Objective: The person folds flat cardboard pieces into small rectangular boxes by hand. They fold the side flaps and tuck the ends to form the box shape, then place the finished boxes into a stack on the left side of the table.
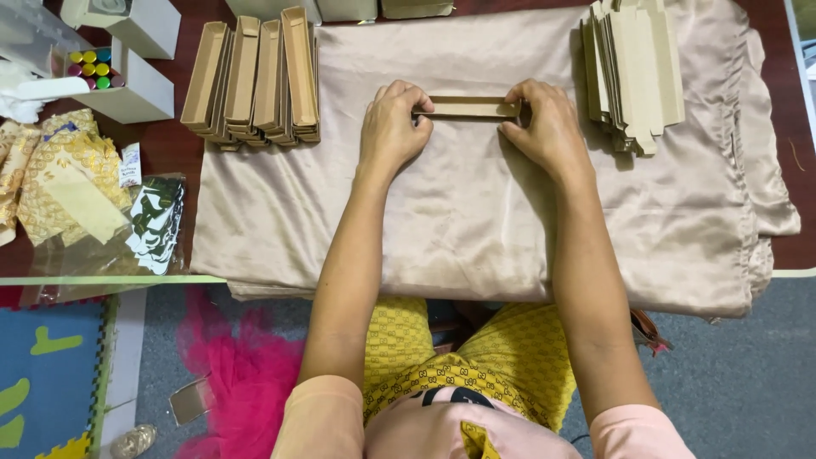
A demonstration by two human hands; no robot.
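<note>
Cardboard tray (469, 107) sat mid-cloth (476, 212), left hand (393, 126) and right hand (548, 127) fingers pinched shut on its ends; uneven squeeze would likely buckle a wall or crease the fold.

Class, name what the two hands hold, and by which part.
A long narrow cardboard tray, gripped at its two ends: left hand at one end, right hand at the other.

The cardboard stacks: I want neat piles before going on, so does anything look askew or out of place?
Mostly tidy. The flat cardboard stack at the right is fanned, its pieces slipping out of line. The folded trays at the left stand in even rows. Both hands, left and right, hold one cardboard piece squarely.
</note>
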